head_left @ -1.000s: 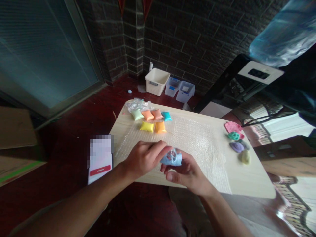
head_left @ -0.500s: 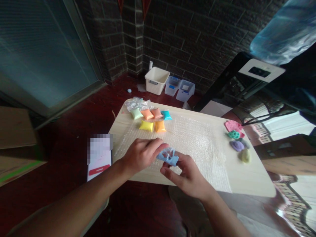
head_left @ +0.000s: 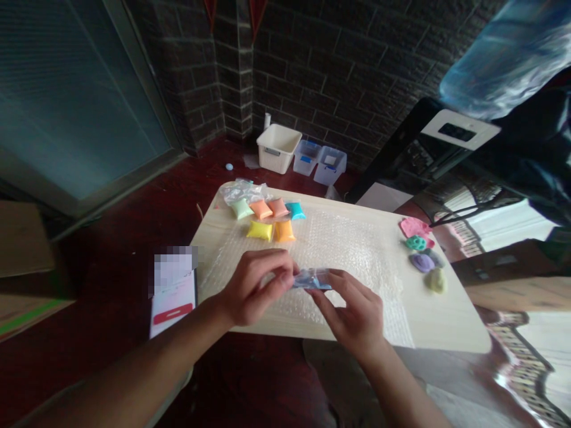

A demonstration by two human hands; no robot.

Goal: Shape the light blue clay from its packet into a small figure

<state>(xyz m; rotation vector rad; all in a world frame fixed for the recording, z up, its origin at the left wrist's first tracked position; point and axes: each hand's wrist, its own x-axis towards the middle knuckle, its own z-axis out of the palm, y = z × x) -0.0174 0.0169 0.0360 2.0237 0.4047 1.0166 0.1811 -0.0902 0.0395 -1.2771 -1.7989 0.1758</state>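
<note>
Between my two hands, above the table, is a small blue packet of modelling clay (head_left: 312, 279) in a clear wrapper. My left hand (head_left: 261, 285) pinches its left end with thumb and fingers. On the other side, my right hand (head_left: 354, 306) grips the right end, thumb below and fingers above. Beyond my hands lie several wrapped clay packets: a yellow one (head_left: 260, 230), an orange one (head_left: 284, 230), a teal one (head_left: 295, 210) and a pale green one (head_left: 241, 208) among them. Bubble wrap (head_left: 357, 249) covers the middle of the table.
At the table's (head_left: 450, 327) right end sit a pink piece (head_left: 414, 227), a green piece (head_left: 416, 242), a purple piece (head_left: 422, 261) and a pale yellow lump (head_left: 436, 280). A phone (head_left: 173, 297) stands at the left edge. A white bin (head_left: 276, 157) is on the floor beyond.
The packet has been turned flatter, nearly edge-on to me. My left hand now pinches its left end, and my right fingers have closed over the right end. The view has shifted slightly.
</note>
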